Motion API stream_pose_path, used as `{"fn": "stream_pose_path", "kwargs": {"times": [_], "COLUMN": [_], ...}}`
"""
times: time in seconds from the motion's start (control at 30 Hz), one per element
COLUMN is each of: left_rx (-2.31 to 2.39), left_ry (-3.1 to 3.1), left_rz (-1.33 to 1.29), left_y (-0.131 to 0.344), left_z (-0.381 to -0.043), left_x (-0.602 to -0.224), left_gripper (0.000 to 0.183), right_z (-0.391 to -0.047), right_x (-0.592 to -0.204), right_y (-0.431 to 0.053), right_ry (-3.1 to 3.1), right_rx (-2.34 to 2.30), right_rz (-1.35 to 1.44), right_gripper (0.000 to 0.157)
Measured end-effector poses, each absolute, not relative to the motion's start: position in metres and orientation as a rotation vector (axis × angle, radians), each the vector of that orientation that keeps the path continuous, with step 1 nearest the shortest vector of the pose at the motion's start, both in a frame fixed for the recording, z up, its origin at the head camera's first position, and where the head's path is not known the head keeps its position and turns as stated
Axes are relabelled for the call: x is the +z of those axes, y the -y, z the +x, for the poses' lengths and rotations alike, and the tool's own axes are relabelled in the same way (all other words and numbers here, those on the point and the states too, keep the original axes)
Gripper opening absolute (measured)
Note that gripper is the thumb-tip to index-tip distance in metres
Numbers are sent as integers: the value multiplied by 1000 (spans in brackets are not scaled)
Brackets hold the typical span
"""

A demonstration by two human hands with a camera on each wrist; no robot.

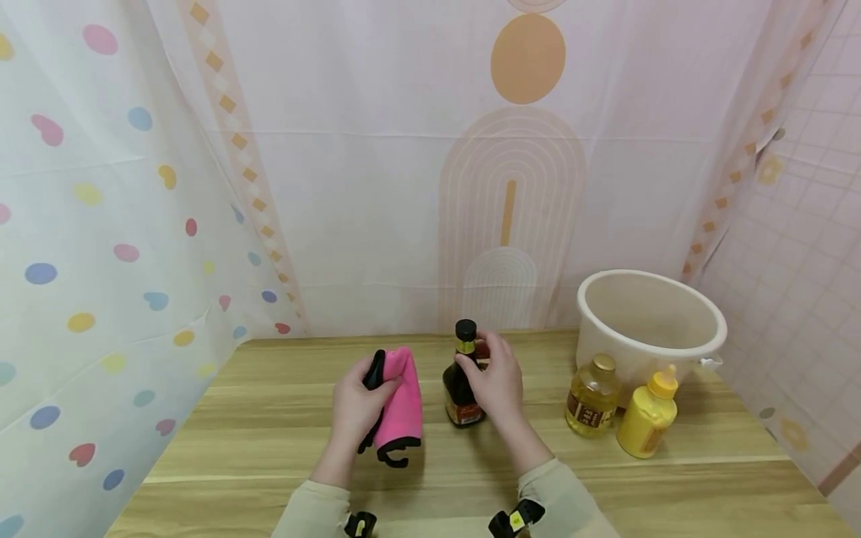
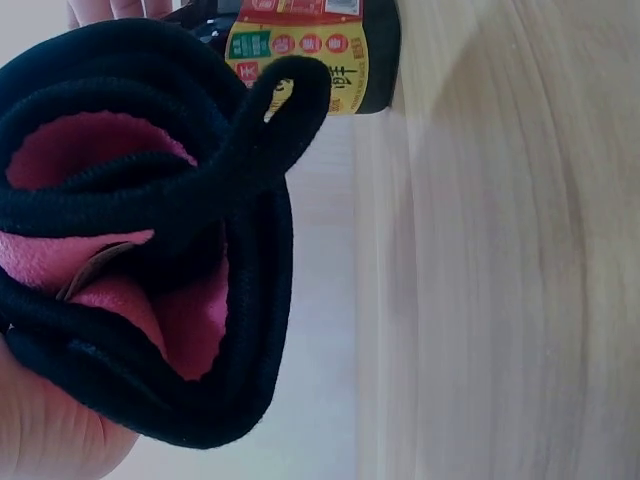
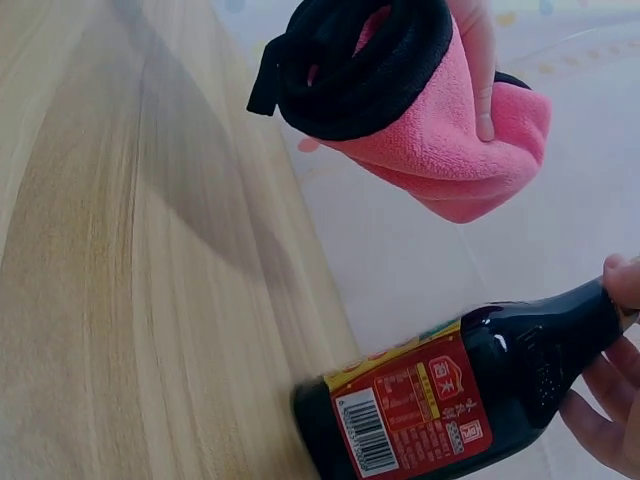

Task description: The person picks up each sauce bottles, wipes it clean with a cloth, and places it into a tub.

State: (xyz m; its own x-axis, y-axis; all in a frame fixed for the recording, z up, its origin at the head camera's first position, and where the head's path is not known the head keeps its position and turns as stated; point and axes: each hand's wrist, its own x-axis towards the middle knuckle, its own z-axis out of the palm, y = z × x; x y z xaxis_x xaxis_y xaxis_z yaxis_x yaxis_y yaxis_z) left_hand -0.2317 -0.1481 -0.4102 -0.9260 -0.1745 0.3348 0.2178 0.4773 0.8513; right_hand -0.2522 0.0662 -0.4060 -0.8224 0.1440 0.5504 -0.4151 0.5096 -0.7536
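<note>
My left hand (image 1: 359, 403) grips a folded pink cloth (image 1: 402, 403) with black edging, held up above the wooden table. A black loop (image 2: 290, 100) sticks out from its rolled edge in the left wrist view. To the right of the cloth, my right hand (image 1: 498, 377) holds a dark sauce bottle (image 1: 460, 381) by its neck, with thumb and fingers on either side. The bottle has a black cap and a red and yellow label (image 3: 415, 405). It stands nearly upright; whether its base touches the table cannot be told. Cloth and bottle are apart.
At the right of the wooden table (image 1: 282, 448) stands a white bucket (image 1: 605, 329). In front of it are an oil bottle (image 1: 592, 400) with a gold cap and a yellow squeeze bottle (image 1: 647, 418). Patterned curtains (image 1: 363, 187) hang behind and along both sides.
</note>
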Motion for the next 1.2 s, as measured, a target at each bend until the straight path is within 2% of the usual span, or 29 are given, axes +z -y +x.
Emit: {"fn": "stream_pose_path", "kwargs": {"times": [0.73, 1.2], "left_rx": [-1508, -1631], "left_ry": [2363, 2281], "left_rz": [-1, -63], "left_y": [140, 119], "left_z": [-230, -236], "left_x": [-403, -370], "left_gripper": [32, 32], "right_z": [-257, -263], "right_x": [-405, -405], "right_y": [-79, -86], "right_ry": [2262, 2243], "right_rx": [1526, 1604], "right_rz": [400, 555], "right_gripper": [42, 38]}}
